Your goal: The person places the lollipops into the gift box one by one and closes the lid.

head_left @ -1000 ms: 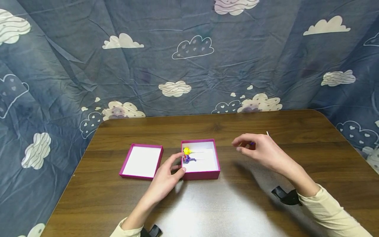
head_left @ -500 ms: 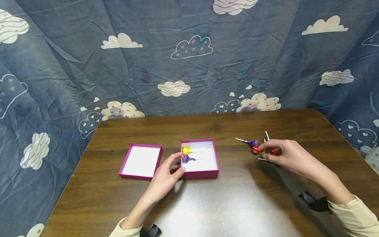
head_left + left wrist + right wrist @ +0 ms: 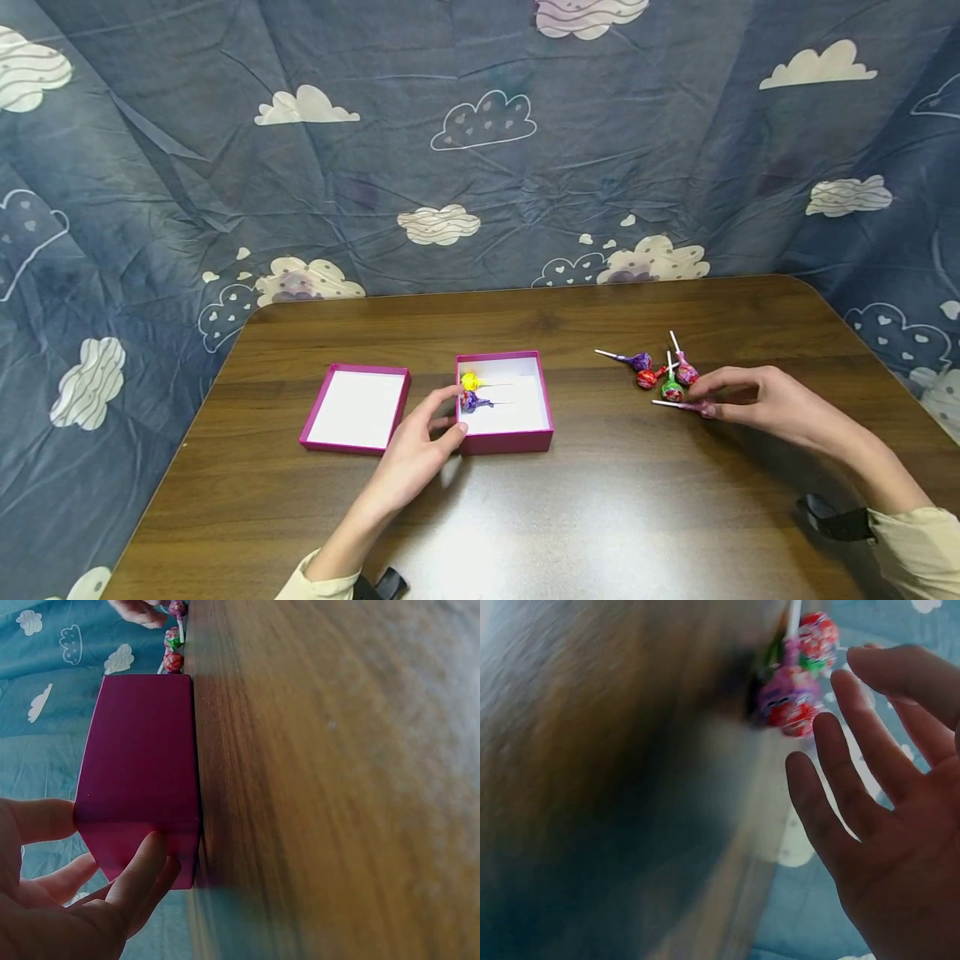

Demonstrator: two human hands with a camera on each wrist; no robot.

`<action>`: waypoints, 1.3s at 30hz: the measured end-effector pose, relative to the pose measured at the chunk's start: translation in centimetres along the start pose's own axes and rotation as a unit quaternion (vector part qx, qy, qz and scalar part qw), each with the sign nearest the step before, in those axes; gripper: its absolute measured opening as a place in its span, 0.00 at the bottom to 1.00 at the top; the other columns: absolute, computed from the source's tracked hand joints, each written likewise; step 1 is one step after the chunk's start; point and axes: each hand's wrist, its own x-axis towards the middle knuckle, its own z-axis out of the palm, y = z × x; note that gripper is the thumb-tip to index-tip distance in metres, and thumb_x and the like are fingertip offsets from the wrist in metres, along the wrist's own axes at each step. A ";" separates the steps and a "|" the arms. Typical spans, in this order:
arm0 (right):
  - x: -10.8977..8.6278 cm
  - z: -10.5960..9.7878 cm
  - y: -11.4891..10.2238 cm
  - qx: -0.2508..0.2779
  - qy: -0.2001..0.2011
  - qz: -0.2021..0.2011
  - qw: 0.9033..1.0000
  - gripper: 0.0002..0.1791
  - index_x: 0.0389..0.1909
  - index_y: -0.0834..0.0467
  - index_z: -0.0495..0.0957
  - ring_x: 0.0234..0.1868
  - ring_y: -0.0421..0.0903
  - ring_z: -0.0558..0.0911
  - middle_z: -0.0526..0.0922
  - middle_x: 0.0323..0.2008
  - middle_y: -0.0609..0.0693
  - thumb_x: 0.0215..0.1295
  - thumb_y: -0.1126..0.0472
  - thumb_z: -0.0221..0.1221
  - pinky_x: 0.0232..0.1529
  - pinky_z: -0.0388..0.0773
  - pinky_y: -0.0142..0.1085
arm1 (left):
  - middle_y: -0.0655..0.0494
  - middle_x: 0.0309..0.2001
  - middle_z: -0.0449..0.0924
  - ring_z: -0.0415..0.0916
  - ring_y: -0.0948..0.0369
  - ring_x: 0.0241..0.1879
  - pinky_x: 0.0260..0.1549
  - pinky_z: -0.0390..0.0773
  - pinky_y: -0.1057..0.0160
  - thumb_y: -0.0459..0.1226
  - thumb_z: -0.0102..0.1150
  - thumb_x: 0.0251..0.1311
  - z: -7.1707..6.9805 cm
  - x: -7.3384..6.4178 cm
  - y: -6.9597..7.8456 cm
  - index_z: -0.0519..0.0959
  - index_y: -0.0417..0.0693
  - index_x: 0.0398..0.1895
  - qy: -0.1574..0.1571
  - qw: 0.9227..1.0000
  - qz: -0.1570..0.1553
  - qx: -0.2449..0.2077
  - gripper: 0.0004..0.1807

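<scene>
My left hand (image 3: pixel 420 450) holds the left side of a magenta box (image 3: pixel 506 443), its thumb by the front corner and index finger at the rim; the left wrist view shows these fingers against the box wall. Inside the box lie a yellow lollipop (image 3: pixel 470 382) and a purple one (image 3: pixel 471 402). On the right, my right hand (image 3: pixel 780 408) is over a pink lollipop (image 3: pixel 701 407), thumb and fingers parted around its head. In the right wrist view the fingers (image 3: pixel 840 772) are spread beside a wrapped lollipop (image 3: pixel 789 701), with a gap showing.
Beside the right hand lie a green lollipop (image 3: pixel 672 388), a red one (image 3: pixel 647 379), a purple one (image 3: pixel 640 362) and another pink one (image 3: pixel 686 372). A magenta lid (image 3: pixel 356 408) with a white inside lies left of the box. A cloud-print curtain (image 3: pixel 480 175) hangs behind the table (image 3: pixel 570 517).
My right hand has moved right and toward me, away from the purple lollipop and over to the pink one, uncovering the lollipop pile. The left hand stays at the box.
</scene>
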 end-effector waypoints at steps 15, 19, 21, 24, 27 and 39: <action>-0.4 1.5 1.2 0.030 -0.045 -0.050 0.997 0.18 0.41 0.53 0.86 0.49 0.36 0.76 0.83 0.44 0.50 0.52 0.77 0.65 0.43 0.71 0.24 | 0.47 0.68 0.67 0.74 0.46 0.58 0.49 0.78 0.48 0.40 0.59 0.65 0.0 0.0 -0.1 0.69 0.55 0.68 -0.002 1.000 -0.006 0.000 0.28; -0.3 2.0 0.7 0.054 -0.060 -0.036 0.996 0.20 0.43 0.55 0.85 0.47 0.37 0.74 0.79 0.47 0.54 0.50 0.77 0.66 0.36 0.76 0.28 | 0.47 0.68 0.67 0.74 0.46 0.58 0.49 0.78 0.48 0.39 0.59 0.65 0.0 0.0 0.0 0.69 0.54 0.68 -0.001 1.000 -0.004 0.000 0.28; -0.3 2.2 0.4 0.055 -0.067 -0.035 0.996 0.21 0.44 0.55 0.84 0.45 0.37 0.73 0.78 0.47 0.54 0.50 0.78 0.66 0.33 0.76 0.30 | 0.47 0.68 0.67 0.74 0.46 0.58 0.49 0.78 0.48 0.39 0.59 0.65 0.0 0.0 0.0 0.69 0.54 0.68 -0.002 1.000 -0.004 0.000 0.28; -0.1 2.8 -0.1 0.046 -0.064 -0.047 0.996 0.23 0.44 0.54 0.83 0.43 0.39 0.74 0.78 0.46 0.52 0.48 0.79 0.66 0.32 0.76 0.31 | 0.47 0.68 0.67 0.73 0.45 0.58 0.50 0.78 0.48 0.39 0.59 0.65 0.0 0.0 0.0 0.69 0.54 0.68 -0.002 1.000 -0.006 -0.001 0.28; 0.1 3.6 -0.7 0.040 -0.054 -0.066 0.996 0.25 0.43 0.53 0.83 0.41 0.41 0.74 0.79 0.45 0.50 0.46 0.80 0.65 0.30 0.75 0.31 | 0.48 0.68 0.67 0.74 0.46 0.58 0.50 0.77 0.48 0.39 0.59 0.65 0.0 0.1 0.0 0.69 0.54 0.68 -0.003 1.000 -0.006 0.002 0.28; 1.1 5.8 -2.9 -0.019 -0.009 -0.097 0.995 0.18 0.39 0.49 0.83 0.37 0.37 0.78 0.79 0.43 0.45 0.47 0.67 0.75 0.34 0.76 0.28 | 0.48 0.68 0.67 0.74 0.46 0.57 0.50 0.77 0.47 0.40 0.59 0.65 0.0 0.1 -0.1 0.70 0.55 0.68 0.000 1.000 -0.006 0.008 0.27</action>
